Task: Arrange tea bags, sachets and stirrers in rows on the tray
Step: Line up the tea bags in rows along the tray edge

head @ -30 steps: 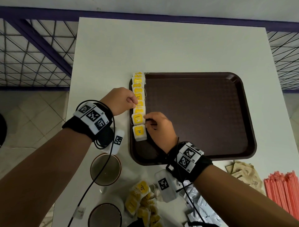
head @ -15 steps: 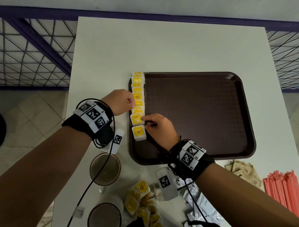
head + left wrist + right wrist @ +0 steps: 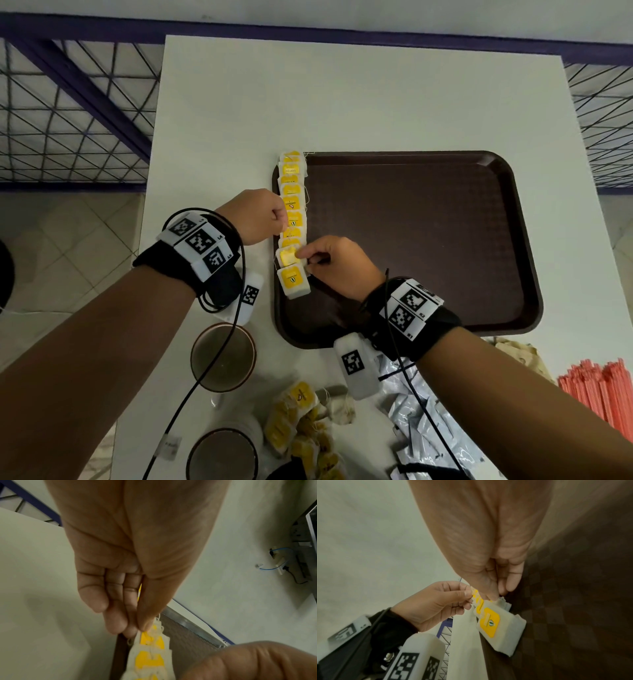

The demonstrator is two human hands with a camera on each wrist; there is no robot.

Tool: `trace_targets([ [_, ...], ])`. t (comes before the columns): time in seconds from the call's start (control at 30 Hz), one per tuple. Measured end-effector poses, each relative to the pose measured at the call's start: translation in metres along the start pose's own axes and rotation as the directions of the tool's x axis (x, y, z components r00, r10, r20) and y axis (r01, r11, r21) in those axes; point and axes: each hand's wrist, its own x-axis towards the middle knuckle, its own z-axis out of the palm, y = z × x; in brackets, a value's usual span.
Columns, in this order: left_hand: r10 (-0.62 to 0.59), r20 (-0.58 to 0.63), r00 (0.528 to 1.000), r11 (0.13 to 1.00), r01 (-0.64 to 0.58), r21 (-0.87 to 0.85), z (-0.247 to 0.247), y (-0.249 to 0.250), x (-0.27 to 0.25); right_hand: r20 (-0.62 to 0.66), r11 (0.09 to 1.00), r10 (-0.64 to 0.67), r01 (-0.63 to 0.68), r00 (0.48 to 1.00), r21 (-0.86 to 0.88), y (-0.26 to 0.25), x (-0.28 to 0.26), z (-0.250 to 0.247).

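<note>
A row of yellow-labelled tea bags [image 3: 292,212] runs along the left rim of the brown tray [image 3: 428,240]. My left hand [image 3: 260,219] is at the row's left side and pinches a tea bag edge [image 3: 145,632] between thumb and fingers. My right hand [image 3: 329,260] sits on the tray to the right of the row and pinches the second-nearest tea bag [image 3: 287,257]. The nearest tea bag [image 3: 494,626] lies flat at the row's near end.
Loose tea bags [image 3: 301,421] are heaped near the table's front edge, with grey sachets [image 3: 421,411], brown sachets [image 3: 520,356] and red stirrers [image 3: 603,394] to the right. Two cups [image 3: 222,356] stand at front left. Most of the tray floor is bare.
Both hands stayed at the row with small shifts; the right fingers moved slightly along the near tea bags. The row is otherwise unchanged.
</note>
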Motion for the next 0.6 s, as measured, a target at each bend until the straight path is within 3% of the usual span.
trace_targets([
  [0.23,0.023,-0.036,0.999,0.998,-0.025,-0.055,-0.006,-0.002,-0.004,-0.070,1.000,0.030,-0.030,0.997,0.002,0.002,-0.004,-0.003],
  [0.6,0.015,-0.008,1.000,0.997,-0.015,-0.069,-0.003,-0.002,-0.002,0.006,0.994,0.094,-0.094,0.996,0.055,0.004,-0.011,0.000],
])
